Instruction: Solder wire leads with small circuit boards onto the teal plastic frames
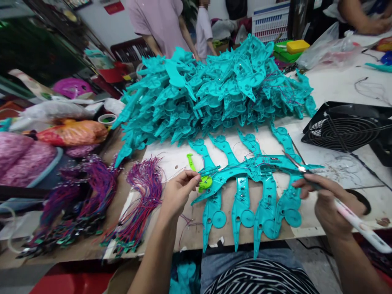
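Several long teal plastic parts (pixel 245 196) lie side by side on the table in front of me, with one laid crosswise over them. My left hand (pixel 179 194) pinches the left end of that crosswise part, beside a small yellow-green piece (pixel 204 182). My right hand (pixel 329 202) is closed around a white soldering iron (pixel 358 222). Its metal tip (pixel 301 168) rests on the crosswise part near its right end, where thin wires run.
A big heap of the same teal parts (pixel 214 90) fills the table's far side. Bundles of red and purple wires (pixel 141 200) lie at the left. A black fan grille (pixel 346 130) sits at the right. Other people stand and sit beyond the heap.
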Available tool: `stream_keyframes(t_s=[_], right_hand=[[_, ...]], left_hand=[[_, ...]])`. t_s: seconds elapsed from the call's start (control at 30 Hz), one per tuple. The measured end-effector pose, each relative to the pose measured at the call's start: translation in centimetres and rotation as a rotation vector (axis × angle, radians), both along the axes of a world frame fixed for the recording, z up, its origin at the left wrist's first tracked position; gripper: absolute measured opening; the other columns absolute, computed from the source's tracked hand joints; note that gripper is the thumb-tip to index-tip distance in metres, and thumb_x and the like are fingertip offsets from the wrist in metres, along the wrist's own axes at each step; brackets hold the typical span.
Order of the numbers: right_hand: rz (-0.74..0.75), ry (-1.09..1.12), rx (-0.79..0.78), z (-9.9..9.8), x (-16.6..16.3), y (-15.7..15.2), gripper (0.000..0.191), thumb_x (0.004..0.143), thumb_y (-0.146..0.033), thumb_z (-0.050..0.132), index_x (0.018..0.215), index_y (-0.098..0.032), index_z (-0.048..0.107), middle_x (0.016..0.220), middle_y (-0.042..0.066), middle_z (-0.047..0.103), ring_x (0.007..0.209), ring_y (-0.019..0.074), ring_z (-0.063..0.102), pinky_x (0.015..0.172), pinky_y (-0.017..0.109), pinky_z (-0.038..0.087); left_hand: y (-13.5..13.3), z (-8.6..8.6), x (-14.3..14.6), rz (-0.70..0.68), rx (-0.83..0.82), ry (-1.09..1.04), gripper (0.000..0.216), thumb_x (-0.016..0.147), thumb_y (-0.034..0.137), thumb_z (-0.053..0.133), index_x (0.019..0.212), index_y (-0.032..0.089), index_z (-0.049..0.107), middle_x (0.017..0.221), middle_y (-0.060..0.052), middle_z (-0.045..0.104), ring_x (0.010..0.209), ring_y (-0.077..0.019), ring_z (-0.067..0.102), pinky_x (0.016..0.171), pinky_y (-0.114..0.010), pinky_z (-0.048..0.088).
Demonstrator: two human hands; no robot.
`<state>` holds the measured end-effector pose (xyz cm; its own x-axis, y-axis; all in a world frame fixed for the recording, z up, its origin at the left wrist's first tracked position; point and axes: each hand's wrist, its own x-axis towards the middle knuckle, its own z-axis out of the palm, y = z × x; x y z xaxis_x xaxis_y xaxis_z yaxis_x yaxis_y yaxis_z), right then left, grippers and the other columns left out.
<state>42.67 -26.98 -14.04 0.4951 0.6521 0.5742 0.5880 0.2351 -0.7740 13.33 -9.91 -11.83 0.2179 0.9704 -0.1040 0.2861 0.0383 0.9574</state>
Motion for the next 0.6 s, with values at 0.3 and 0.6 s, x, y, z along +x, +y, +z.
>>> stream_keyframes(t_s=[0.3,0.6], right_hand=[[0.404,0.099,-0.106,2.9,-5.4,7.3,0.03,0.081,-0.023,0.069,0.11,-0.022,0.06,0.101,0.003,0.072,0.075,0.0108,0.068,0.072,0.025,0.058],[0.415,0.16,-0.072,0.7,-6.2,6.4,0.023,0.084,-0.019,0.063,0.106,-0.024,0.061,0.084,-0.002,0.069,0.073,0.0108,0.067,0.071,0.023,0.055]], left_hand=[[-3.1,0.6,3.2,-0.268,0.397,0.248,0.015,0.078,0.033,0.062,0.074,0.021,0.07,0.072,-0.004,0.069,0.071,-0.0194,0.06,0.067,-0.031,0.047],[-3.9,1.6,6.6,-0.473,0.239,0.206,0.023,0.079,0.033,0.06,0.095,0.02,0.07,0.082,-0.005,0.073,0.081,-0.0217,0.066,0.079,-0.033,0.047]])
